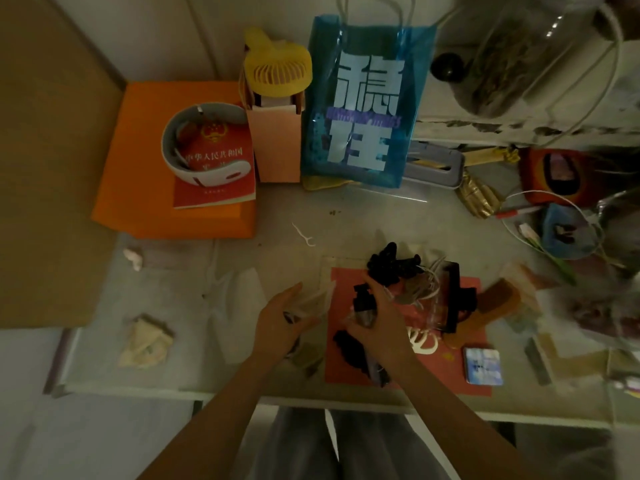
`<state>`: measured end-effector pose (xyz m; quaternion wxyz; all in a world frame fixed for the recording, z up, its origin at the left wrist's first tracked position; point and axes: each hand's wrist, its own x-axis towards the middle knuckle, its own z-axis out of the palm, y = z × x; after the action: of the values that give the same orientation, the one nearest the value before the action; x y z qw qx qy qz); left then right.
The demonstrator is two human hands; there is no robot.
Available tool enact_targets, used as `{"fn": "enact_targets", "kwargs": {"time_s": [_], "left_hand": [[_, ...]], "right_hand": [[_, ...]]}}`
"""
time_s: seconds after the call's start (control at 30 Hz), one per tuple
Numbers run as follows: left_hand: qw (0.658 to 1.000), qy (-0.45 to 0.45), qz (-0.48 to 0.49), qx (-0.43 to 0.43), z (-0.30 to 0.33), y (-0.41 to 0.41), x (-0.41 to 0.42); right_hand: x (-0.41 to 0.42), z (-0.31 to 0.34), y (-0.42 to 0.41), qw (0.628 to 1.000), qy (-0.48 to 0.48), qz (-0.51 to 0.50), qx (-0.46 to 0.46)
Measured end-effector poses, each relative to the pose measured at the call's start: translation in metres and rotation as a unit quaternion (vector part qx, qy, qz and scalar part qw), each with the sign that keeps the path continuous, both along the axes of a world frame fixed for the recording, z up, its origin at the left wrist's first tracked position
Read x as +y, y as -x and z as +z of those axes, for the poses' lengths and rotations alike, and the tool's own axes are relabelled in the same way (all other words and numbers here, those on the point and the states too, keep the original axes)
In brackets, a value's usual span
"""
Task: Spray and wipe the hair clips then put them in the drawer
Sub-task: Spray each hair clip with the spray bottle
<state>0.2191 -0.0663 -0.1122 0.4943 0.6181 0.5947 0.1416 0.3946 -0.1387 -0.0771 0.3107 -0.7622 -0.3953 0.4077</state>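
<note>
The clips (394, 268) lie in a dark heap on the red mat (460, 368) at the table's near edge, and being small, stiff plastic they should be light and a little slick once sprayed, best pinched across the body, not by the brittle teeth. The right hand (377, 327) curls round what looks like a small spray bottle (363, 308), though the dim view leaves that unsure, while the left hand (280, 320) holds a soft tissue (317, 299).

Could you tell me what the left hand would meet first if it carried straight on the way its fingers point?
Probably the blue bag, past bare table; the left hand points up-right, depth unclear.
</note>
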Motion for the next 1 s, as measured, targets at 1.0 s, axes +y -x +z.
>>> {"fn": "enact_targets", "kwargs": {"time_s": [1.0], "left_hand": [[0.981,-0.115,0.016,-0.153,0.121,-0.023,0.04]], "right_hand": [[0.059,0.095,-0.004,0.975,-0.141,-0.089,0.144]]}}
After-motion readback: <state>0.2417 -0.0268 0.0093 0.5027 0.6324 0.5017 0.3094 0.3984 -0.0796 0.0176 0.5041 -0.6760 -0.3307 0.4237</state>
